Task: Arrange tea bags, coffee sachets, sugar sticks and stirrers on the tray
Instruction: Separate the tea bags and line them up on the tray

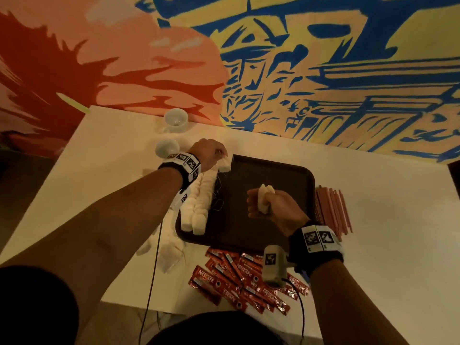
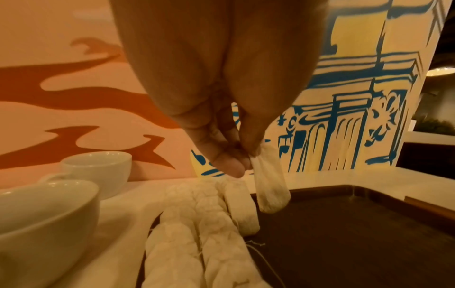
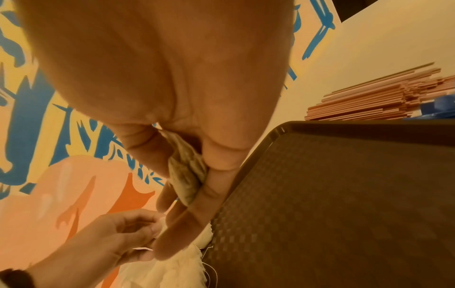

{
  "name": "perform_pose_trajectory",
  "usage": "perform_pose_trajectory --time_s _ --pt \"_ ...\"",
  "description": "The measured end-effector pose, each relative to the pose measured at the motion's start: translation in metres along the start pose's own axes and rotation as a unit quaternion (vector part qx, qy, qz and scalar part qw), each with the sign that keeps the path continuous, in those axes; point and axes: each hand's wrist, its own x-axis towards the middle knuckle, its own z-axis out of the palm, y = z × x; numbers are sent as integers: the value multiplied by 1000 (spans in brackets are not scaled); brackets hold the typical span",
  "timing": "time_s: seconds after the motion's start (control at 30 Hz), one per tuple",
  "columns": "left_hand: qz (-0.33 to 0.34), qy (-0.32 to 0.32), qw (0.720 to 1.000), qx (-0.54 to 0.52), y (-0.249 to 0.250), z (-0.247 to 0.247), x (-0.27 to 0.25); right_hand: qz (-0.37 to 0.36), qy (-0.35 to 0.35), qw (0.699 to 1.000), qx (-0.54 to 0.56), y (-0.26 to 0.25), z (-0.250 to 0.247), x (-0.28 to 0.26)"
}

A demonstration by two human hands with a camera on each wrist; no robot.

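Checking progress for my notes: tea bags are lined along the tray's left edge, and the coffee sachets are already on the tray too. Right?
Not quite. The head view shows the Nescafe coffee sachets lying on the table in front of the tray, not on it. The tea bags do line its left edge.

Head camera looks down from above; both close wrist cameras share the tray [image 2: 369, 243]

Café: mural wall [image 1: 323, 70], cups [image 1: 175, 120]
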Motion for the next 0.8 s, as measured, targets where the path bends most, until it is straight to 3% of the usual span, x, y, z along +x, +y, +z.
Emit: perform_pose_trajectory --time_s 0.1,0.37,0.8 --pt "-16 -53 998 19 -7 13 19 8 6 1000 4 2 2 7" --pt "-13 -85 993 79 -15 29 50 -8 7 1000 -25 13 0 18" --pt "18 -74 985 157 -13 21 58 -25 11 999 -29 10 -9 10"
